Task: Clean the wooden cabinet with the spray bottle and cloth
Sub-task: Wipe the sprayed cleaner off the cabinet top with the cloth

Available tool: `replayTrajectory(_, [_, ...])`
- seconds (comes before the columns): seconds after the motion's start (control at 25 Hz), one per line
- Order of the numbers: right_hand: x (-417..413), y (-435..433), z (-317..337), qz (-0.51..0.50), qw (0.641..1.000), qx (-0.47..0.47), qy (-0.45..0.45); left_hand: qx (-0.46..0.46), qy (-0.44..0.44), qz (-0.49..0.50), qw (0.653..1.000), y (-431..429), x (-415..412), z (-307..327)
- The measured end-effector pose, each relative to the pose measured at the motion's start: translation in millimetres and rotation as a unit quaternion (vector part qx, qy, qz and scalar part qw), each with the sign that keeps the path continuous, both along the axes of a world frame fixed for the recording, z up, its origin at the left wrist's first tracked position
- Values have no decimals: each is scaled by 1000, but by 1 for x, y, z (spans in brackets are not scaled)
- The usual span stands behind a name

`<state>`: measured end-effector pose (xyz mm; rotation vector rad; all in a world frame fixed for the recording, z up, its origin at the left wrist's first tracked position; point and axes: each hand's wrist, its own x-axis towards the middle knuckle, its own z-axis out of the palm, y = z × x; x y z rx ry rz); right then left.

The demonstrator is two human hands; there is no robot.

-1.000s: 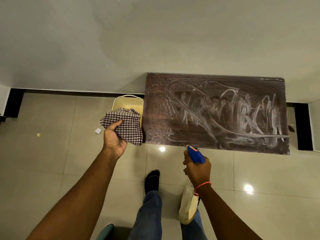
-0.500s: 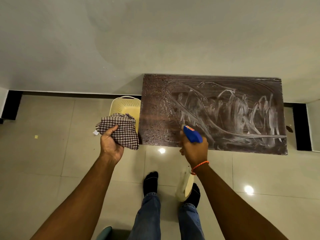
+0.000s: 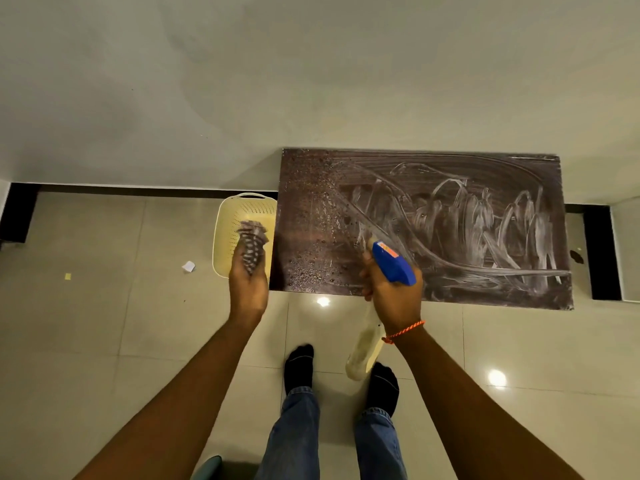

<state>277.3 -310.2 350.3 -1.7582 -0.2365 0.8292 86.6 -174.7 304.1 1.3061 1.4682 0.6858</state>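
The right hand has risen over the wooden cabinet top's near edge, clamped on the spray bottle. The left hand, now turned edge-on, grips the bunched cloth beside the cabinet

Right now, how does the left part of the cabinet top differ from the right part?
The left part of the cabinet top is speckled with separate spray droplets and still shows dark wood; the right part of the cabinet top is covered in whitish, curved wipe smears. The spray bottle in the right hand points at the left part, not the right. Both look wet and unfinished.
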Motion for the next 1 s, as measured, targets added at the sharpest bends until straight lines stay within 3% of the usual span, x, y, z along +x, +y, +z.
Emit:
replayTrajectory(0.08, [-12,-22,-11,-6,1000,-16,5,125,139,-199,962,-19,13,-16])
replayTrajectory(0.16, [-19,-39,-22,-4,999,-38,12,132,292,-342,883,-37,27,-32])
replayTrajectory(0.24, [-22,-51,-29,6,998,-59,13,101,401,-390,823,-56,34,-44])
replayTrajectory(0.28, [-23,-55,-30,11,998,-63,10,106,415,-380,820,-64,35,-47])
replayTrajectory(0.4, [-21,-59,-31,16,998,-67,1,132,410,-285,857,-81,40,-51])
replayTrajectory(0.48, [-19,-57,-30,16,998,-63,-1,103,438,-265,853,-85,47,-55])
replayTrajectory(0.8, [-21,-52,-31,42,998,-46,14,59,507,-275,815,-39,93,-66])
replayTrajectory(1.0, [-3,-32,-29,17,999,-24,37,40,470,-293,832,41,140,-68])
